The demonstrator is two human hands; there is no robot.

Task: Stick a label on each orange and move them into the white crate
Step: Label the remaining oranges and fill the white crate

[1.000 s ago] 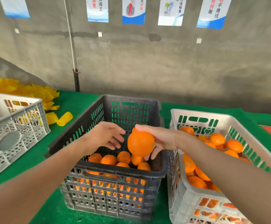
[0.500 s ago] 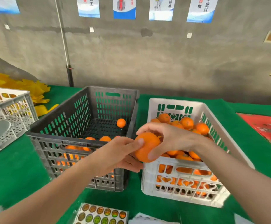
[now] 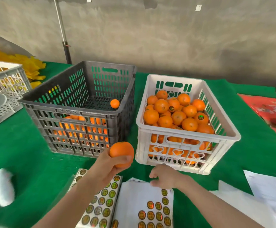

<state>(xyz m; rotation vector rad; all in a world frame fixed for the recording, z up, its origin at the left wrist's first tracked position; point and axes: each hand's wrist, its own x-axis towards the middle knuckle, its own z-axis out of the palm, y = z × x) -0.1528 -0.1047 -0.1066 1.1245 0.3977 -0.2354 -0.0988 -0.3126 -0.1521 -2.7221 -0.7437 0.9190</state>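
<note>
Starting at centre, what does the left hand [image 3: 107,170] carry? — Reader

One orange [image 3: 121,154]. Fingers and thumb are curled round it from below, and it is held above the green cloth [image 3: 27,162], in front of the gap between the two nearer crates. — Legend

And the right hand [image 3: 164,176]? — Reader

Palm down, low over the far edge of the right label sheet [image 3: 150,209], fingers curled. Blur hides the fingertips, so whether they pinch a label cannot be told. A left label sheet [image 3: 101,206] lies just beside the first, partly under the left forearm; both carry rows of round stickers. — Legend

Where do the remaining fruit lie? — Reader

The white crate [image 3: 171,132], right of centre, is heaped with oranges [image 3: 176,119]; at least two show a round label [image 3: 171,108] on the skin. The dark crate [image 3: 71,109] stands just beside it on the left. Orange fruit shows through its front slats, and one small orange [image 3: 115,103] sits alone on the crate floor near the far right corner. — Legend

What surrounds the work area? — Reader

A grey crate [image 3: 2,89] stands at the left edge, with a yellow heap [image 3: 23,63] behind it. A red carton [image 3: 269,109] lies at the right edge and white papers [image 3: 269,186] rest on the cloth to the right of the sheets. A blurred white object [image 3: 2,186] appears at lower left. A bare concrete wall [image 3: 167,38] stands behind the table. — Legend
</note>
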